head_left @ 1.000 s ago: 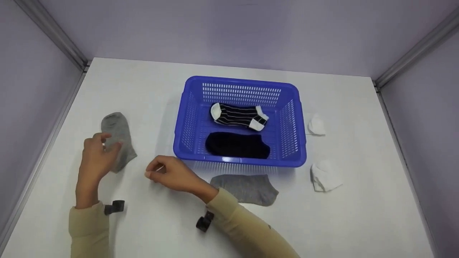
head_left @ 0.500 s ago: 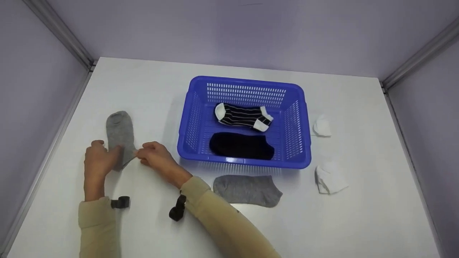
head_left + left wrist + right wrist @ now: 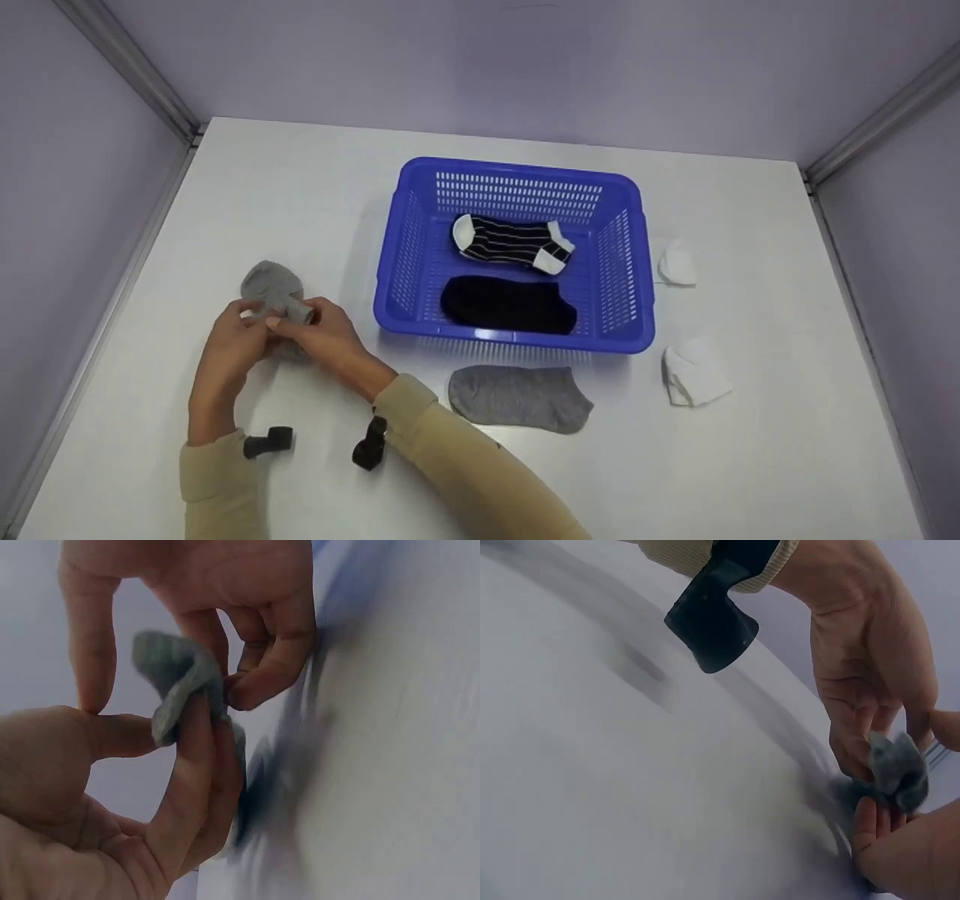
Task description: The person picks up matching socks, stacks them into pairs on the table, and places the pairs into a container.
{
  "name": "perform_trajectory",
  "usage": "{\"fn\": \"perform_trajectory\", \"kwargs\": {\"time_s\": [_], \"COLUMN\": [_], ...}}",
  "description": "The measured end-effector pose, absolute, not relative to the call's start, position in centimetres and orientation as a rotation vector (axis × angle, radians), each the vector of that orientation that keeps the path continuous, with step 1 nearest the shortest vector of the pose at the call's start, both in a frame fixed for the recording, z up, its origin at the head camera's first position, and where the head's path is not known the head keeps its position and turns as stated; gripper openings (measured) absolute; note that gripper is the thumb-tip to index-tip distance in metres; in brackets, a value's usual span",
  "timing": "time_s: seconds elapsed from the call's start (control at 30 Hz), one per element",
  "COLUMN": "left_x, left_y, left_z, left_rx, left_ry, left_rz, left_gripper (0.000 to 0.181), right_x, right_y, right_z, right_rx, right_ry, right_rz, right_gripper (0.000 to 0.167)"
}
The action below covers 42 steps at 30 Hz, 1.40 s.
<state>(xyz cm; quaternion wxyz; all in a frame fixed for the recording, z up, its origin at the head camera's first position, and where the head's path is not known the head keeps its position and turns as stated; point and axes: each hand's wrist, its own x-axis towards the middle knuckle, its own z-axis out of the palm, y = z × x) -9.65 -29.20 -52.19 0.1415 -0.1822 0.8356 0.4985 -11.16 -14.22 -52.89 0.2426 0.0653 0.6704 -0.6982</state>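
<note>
Both hands work on a grey ankle sock (image 3: 271,283) at the left of the table, bunched and partly raised. My left hand (image 3: 229,346) grips it from the left, its fingers curled under the fabric in the left wrist view. With thumb and fingers, my right hand (image 3: 330,336) pinches the sock's opening from the right. A folded, rolled edge of the sock (image 3: 184,679) sticks up between the hands in the left wrist view. The lower part of the sock is largely hidden behind the hands. A second grey ankle sock (image 3: 519,399) lies flat in front of the basket.
A blue plastic basket (image 3: 514,339) stands mid-table, holding a black-and-white striped sock (image 3: 506,241) and a black sock (image 3: 506,304). Two crumpled white socks (image 3: 678,264) lie right of it. Lilac walls (image 3: 480,67) enclose the table at the back and sides.
My right hand has moved left to the grey sock and taken hold of its opening. The sock, earlier flat, is now bunched up and pulled slightly nearer, gripped by both hands.
</note>
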Motion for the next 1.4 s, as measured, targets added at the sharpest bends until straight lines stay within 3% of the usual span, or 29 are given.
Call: {"fn": "perform_trajectory", "kwargs": {"time_s": [0.2,0.37,0.63,1.0,1.4], "left_x": [-8.8,-8.4,-8.4,-6.9,-4.9], "left_y": [-29.7,-30.6,-30.6,-28.9,-25.7], "left_z": [-52.3,-52.0,-51.7,-52.0,-51.1], "left_rx": [-0.505,-0.520,-0.551,-0.314,-0.006], "left_ry": [2.445,2.586,2.175,1.781,2.138], "left_rz": [1.361,1.158,1.662,2.173,1.748], "left_gripper": [0.075,0.077,0.095,0.067,0.041], "right_x": [-10.6,-10.0,-8.0,-5.3,-3.8], "right_y": [-13.9,-13.0,-11.7,-5.7,4.6], "right_z": [-52.8,-52.8,-50.1,-47.7,-49.4], "right_rx": [0.340,0.362,0.128,-0.270,-0.442], "right_ry": [1.849,1.702,1.500,1.796,2.125], "right_rz": [-1.933,-2.041,-2.132,-1.932,-1.654], "right_gripper": [0.020,0.025,0.027,0.029,0.026]}}
